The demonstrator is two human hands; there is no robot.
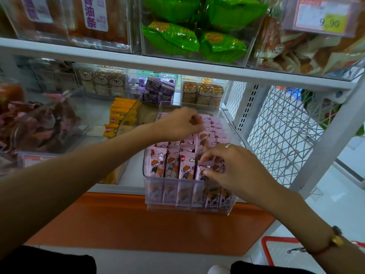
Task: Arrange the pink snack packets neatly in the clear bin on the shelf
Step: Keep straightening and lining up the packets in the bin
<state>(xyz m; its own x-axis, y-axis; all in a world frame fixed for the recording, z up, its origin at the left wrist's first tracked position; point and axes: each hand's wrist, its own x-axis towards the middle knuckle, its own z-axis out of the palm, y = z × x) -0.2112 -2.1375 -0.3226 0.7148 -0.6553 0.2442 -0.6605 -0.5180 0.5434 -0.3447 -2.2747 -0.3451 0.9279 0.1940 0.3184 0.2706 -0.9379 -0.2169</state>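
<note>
The snack packets are pale pink, printed with a cartoon child with orange hair, a red balloon and white clouds. Their bin is clear plastic, and the shelf is white with an orange front panel below. Green packets fill a bin above; yellow-orange packets and purple boxes sit further back. The basket on the floor has a red rim.

light: even, soft indoor, brightest off the pale floor at 3 o'clock | shadows: faint under my arms | glare: sheen on green foil snack bags at 12 | blur: red-bordered price tag at 1, dark pink bags at 9 | distortion: white metal shelf edge bows
</note>
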